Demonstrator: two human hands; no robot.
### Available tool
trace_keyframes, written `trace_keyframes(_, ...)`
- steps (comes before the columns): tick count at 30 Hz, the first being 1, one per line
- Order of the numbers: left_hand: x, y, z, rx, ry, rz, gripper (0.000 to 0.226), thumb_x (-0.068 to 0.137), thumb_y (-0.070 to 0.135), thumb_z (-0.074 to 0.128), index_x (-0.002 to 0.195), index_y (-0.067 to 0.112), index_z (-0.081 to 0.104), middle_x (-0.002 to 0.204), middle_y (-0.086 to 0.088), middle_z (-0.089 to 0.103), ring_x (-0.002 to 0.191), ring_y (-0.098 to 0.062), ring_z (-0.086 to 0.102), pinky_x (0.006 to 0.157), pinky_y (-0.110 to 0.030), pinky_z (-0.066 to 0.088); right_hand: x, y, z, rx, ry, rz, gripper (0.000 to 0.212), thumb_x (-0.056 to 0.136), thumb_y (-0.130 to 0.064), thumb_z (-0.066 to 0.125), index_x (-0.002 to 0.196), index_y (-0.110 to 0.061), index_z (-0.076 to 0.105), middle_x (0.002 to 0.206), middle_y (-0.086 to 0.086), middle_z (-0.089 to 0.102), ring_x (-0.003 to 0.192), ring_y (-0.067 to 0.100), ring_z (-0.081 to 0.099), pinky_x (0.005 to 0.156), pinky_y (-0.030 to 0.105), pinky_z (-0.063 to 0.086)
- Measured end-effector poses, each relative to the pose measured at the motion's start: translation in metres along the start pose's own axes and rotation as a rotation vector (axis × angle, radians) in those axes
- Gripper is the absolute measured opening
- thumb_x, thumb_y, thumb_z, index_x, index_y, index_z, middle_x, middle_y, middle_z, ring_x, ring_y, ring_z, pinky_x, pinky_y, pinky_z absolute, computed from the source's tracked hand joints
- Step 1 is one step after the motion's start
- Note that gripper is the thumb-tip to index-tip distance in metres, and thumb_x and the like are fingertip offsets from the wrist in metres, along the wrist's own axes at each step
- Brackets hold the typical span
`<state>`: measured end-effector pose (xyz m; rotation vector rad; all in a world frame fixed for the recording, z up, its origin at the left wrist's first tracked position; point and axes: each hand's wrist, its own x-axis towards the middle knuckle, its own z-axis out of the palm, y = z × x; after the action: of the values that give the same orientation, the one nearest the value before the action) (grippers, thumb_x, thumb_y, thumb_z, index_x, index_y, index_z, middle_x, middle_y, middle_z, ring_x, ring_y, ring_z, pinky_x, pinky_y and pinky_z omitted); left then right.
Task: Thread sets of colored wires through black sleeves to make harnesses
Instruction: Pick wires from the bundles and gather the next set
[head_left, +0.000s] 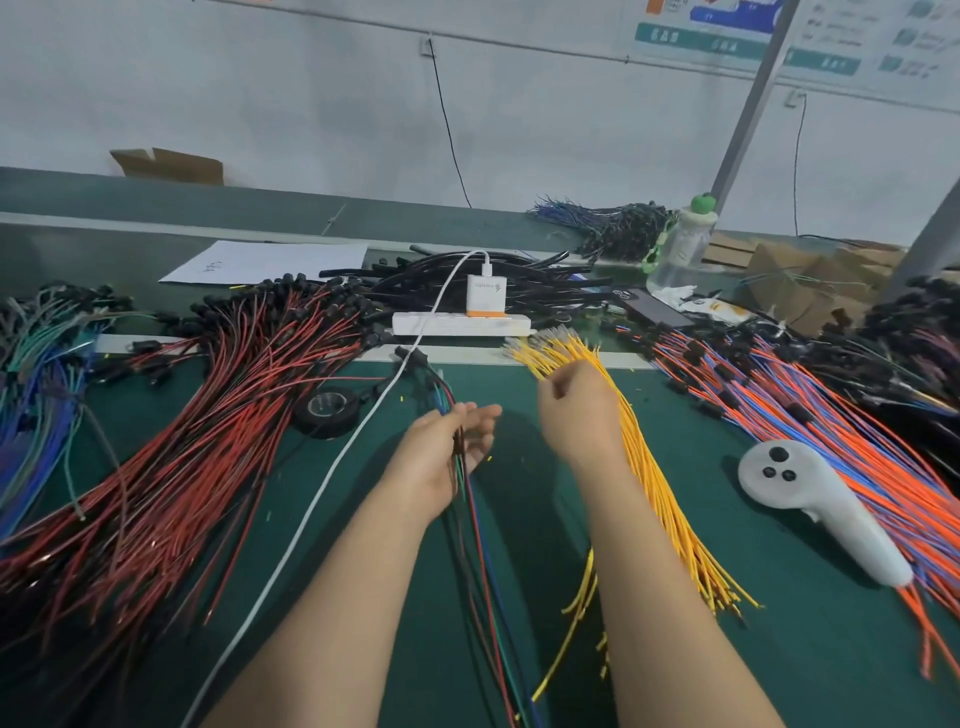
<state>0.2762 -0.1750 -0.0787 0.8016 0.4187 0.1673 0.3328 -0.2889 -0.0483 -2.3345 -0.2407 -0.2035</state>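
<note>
Head view: left hand (452, 447) pinches a red, blue and green wire set (480, 545) over the desk (545, 493); right hand (576, 410) curls into the yellow wires (654, 467) beside it, grip on one unclear. Tugging from that dense bundle could drag neighbours out, and the loosely held set may slide out of line.
</note>
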Motion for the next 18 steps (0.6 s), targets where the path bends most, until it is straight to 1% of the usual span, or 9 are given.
trace_keyframes(2, -0.003, -0.002, 0.002, 0.009, 0.007, 0.008, 0.016, 0.102, 0.012, 0.039, 0.095, 0.007, 0.053, 0.065, -0.005, 0.071, 0.053, -0.009, 0.065, 0.053, -0.019, 0.056, -0.014, -0.019, 0.004, -0.149, -0.197, -0.091, 0.015, 0.092, -0.018, 0.05, 0.079, -0.011, 0.055, 0.07, 0.002, 0.051, 0.071, 0.026, 0.049, 0.055, 0.027, 0.035)
trace_keyframes(3, -0.005, -0.002, 0.002, 0.02, 0.014, 0.013, 0.016, 0.102, 0.013, 0.04, 0.096, 0.008, 0.054, 0.062, -0.001, 0.069, 0.049, -0.007, 0.064, 0.049, -0.017, 0.053, -0.021, -0.026, 0.006, -0.228, -0.307, -0.117, 0.014, 0.091, -0.018, 0.05, 0.081, -0.009, 0.057, 0.073, 0.004, 0.056, 0.072, 0.028, 0.054, 0.058, 0.028, 0.041)
trace_keyframes(5, -0.008, 0.0, 0.003, 0.082, 0.042, 0.036, 0.017, 0.102, 0.017, 0.041, 0.099, 0.011, 0.057, 0.063, 0.002, 0.068, 0.043, -0.006, 0.059, 0.04, -0.014, 0.045, -0.033, -0.037, 0.009, -0.295, -0.476, -0.143, 0.016, 0.089, -0.012, 0.048, 0.099, -0.008, 0.059, 0.085, 0.009, 0.067, 0.077, 0.029, 0.064, 0.067, 0.032, 0.053)
trace_keyframes(8, -0.009, 0.005, 0.004, 0.131, 0.105, 0.124, 0.018, 0.101, 0.018, 0.042, 0.094, 0.013, 0.057, 0.065, 0.001, 0.064, 0.04, -0.007, 0.057, 0.038, -0.014, 0.043, -0.043, -0.044, 0.001, -0.187, -0.612, -0.174, 0.018, 0.088, -0.006, 0.043, 0.101, -0.009, 0.055, 0.075, 0.008, 0.069, 0.06, 0.021, 0.067, 0.06, 0.024, 0.055)
trace_keyframes(10, -0.009, 0.012, 0.006, 0.12, 0.127, 0.213, 0.017, 0.102, 0.015, 0.039, 0.094, 0.01, 0.052, 0.06, -0.001, 0.049, 0.036, -0.005, 0.05, 0.037, -0.014, 0.04, -0.046, -0.043, -0.013, -0.066, -0.725, -0.18, 0.015, 0.091, -0.004, 0.043, 0.093, -0.004, 0.058, 0.064, 0.004, 0.065, 0.05, 0.015, 0.064, 0.05, 0.016, 0.05)
trace_keyframes(12, -0.01, 0.023, 0.008, 0.125, 0.104, 0.293, 0.015, 0.103, 0.013, 0.035, 0.096, 0.009, 0.047, 0.059, 0.0, 0.033, 0.033, -0.002, 0.036, 0.034, -0.014, 0.031, -0.051, -0.039, -0.029, 0.078, -0.831, -0.191, 0.012, 0.096, -0.004, 0.044, 0.099, -0.001, 0.056, 0.061, 0.001, 0.064, 0.046, 0.009, 0.062, 0.048, 0.016, 0.05)
trace_keyframes(14, -0.012, 0.033, 0.011, 0.133, 0.073, 0.336, 0.015, 0.103, 0.015, 0.036, 0.093, 0.013, 0.048, 0.057, 0.002, 0.031, 0.034, 0.0, 0.031, 0.034, -0.012, 0.026, -0.055, -0.037, -0.038, 0.282, -0.819, -0.205, 0.007, 0.098, -0.004, 0.044, 0.1, -0.004, 0.051, 0.058, -0.001, 0.063, 0.044, 0.008, 0.061, 0.048, 0.017, 0.05)
trace_keyframes(16, -0.017, 0.041, 0.02, 0.125, 0.032, 0.328, 0.015, 0.102, 0.016, 0.039, 0.092, 0.015, 0.051, 0.049, 0.004, 0.043, 0.034, -0.002, 0.037, 0.038, -0.015, 0.03, -0.055, -0.041, -0.036, 0.475, -0.613, -0.161, 0.004, 0.098, -0.004, 0.046, 0.097, -0.007, 0.048, 0.058, 0.001, 0.063, 0.044, 0.011, 0.061, 0.045, 0.018, 0.049)
trace_keyframes(18, -0.022, 0.045, 0.031, 0.167, -0.022, 0.26, 0.02, 0.1, 0.018, 0.041, 0.086, 0.014, 0.054, 0.049, 0.005, 0.058, 0.038, -0.006, 0.05, 0.042, -0.017, 0.037, -0.051, -0.043, -0.027, 0.457, -0.346, -0.145, 0.008, 0.098, -0.008, 0.049, 0.092, -0.012, 0.046, 0.071, 0.01, 0.067, 0.056, 0.019, 0.066, 0.053, 0.028, 0.054)
